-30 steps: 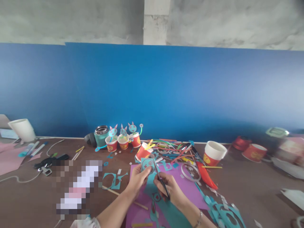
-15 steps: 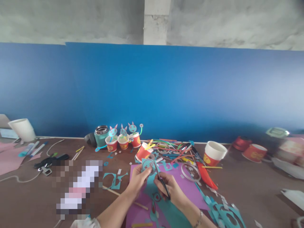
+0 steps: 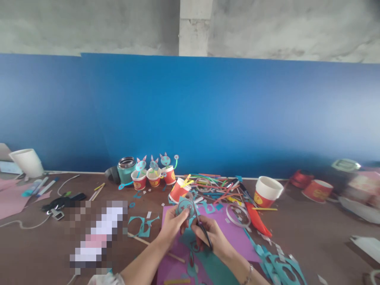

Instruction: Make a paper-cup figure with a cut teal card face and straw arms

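Note:
My left hand [image 3: 173,224] pinches a light-blue paper piece [image 3: 184,204] with a face drawn on it, thumb on top. My right hand [image 3: 214,236] grips black-handled scissors [image 3: 203,230], whose blades point away from me along the right edge of the paper. I cannot tell how far apart the blades are. Both hands are over a purple sheet [image 3: 239,242] and a teal sheet [image 3: 218,267]. Below the hands lie a small round eye-like cutout [image 3: 195,246] and a red-and-teal ear-shaped cutout [image 3: 191,259].
Paper cups with cat-faced figures [image 3: 154,180] stand near the blue partition [image 3: 190,111]. A tipped cup [image 3: 177,190], a pile of coloured pipe cleaners [image 3: 216,186], white tape roll [image 3: 238,215], stacked cups [image 3: 267,192] and teal scraps [image 3: 282,266] surround the sheets.
The scissors and the paper have shifted only slightly; the paper's upper left corner now looks rounder, with less material outside the drawn outline. Both hands keep their holds.

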Available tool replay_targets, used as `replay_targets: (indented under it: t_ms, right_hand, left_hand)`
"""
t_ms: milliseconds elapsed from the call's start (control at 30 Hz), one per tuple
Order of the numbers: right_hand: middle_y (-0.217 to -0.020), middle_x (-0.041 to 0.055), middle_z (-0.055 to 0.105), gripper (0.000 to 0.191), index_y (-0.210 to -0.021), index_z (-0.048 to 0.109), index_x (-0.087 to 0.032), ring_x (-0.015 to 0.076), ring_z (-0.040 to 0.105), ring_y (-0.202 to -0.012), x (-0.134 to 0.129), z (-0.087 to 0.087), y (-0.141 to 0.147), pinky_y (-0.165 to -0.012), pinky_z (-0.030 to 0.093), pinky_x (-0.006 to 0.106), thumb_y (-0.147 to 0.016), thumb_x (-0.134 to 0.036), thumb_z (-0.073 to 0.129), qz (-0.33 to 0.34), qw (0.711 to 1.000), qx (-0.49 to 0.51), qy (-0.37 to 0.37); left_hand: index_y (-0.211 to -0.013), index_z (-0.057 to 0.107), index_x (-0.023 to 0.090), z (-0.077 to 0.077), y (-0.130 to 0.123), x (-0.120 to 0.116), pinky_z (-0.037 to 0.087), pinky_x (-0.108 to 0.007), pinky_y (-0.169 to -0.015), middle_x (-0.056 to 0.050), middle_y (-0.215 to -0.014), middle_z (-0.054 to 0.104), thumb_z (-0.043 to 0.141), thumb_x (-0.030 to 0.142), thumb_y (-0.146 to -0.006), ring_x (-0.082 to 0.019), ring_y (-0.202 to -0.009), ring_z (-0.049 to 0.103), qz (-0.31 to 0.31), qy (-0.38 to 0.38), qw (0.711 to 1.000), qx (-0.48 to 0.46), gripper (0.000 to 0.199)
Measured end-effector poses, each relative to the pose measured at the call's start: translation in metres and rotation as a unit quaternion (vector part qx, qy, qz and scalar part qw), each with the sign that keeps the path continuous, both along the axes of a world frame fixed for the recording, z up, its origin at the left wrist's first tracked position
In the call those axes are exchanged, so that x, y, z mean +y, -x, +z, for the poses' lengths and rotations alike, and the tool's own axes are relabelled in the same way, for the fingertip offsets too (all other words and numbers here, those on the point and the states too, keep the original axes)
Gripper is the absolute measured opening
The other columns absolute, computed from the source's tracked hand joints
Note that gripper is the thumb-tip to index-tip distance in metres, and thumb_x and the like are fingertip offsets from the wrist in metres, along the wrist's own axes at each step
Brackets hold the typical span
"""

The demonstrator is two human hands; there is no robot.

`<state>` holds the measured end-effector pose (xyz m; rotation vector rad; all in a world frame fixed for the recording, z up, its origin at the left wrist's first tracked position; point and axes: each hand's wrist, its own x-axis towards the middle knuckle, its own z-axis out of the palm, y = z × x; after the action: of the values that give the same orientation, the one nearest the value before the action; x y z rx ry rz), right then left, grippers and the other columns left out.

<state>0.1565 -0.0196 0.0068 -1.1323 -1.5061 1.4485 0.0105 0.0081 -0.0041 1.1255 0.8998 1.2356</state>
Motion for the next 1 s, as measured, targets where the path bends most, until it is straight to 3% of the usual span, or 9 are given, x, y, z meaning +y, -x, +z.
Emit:
replay_targets:
  t_ms: [233,667,833,1000]
  right_hand:
    - [-0.039,-0.0082,0.045,0.038,-0.072,0.053,-0.016,0.0059,0.038,-0.032,0.0,-0.0007,0.0003,-0.034,0.03,0.017,-0.068,-0.052,0.068,-0.01,1.0,0.014,-0.014]
    - [-0.036,-0.0098,0.04,0.031,-0.067,0.05,-0.018,0.0049,0.034,-0.03,-0.0013,0.0035,0.0011,-0.033,0.027,0.016,-0.072,-0.045,0.065,-0.015,1.0,-0.013,-0.016]
    - [-0.036,-0.0096,0.041,0.03,-0.066,0.05,-0.018,0.0049,0.034,-0.029,-0.002,0.0033,0.0017,-0.032,0.026,0.016,-0.072,-0.042,0.066,-0.016,1.0,-0.014,-0.012]
    - [-0.039,-0.007,0.048,0.029,-0.072,0.053,-0.016,0.0065,0.04,-0.031,-0.0016,0.0001,0.0,-0.033,0.03,0.017,-0.071,-0.042,0.066,-0.008,1.0,0.001,-0.001]
  left_hand:
    - [-0.057,0.051,0.016,-0.0023,-0.0013,-0.0008,0.022,-0.017,-0.032,0.006,-0.039,0.048,0.065,0.053,-0.071,-0.004,-0.028,0.034,-0.022,-0.003,1.0,-0.012,0.042]
    - [-0.053,0.049,0.017,0.0018,-0.0014,-0.0028,0.019,-0.019,-0.033,0.008,-0.034,0.04,0.068,0.052,-0.067,-0.003,-0.028,0.027,0.011,0.019,0.999,-0.023,0.042]
    - [-0.049,0.045,0.018,0.0018,-0.0021,-0.0024,0.018,-0.019,-0.034,0.009,-0.035,0.037,0.07,0.051,-0.063,-0.003,-0.029,0.025,0.02,0.038,0.998,-0.038,0.044]
    - [-0.044,0.04,0.018,0.0072,-0.0031,-0.0041,0.016,-0.02,-0.037,0.009,-0.035,0.033,0.074,0.05,-0.056,-0.002,-0.033,0.023,-0.011,0.059,0.996,-0.063,0.048]
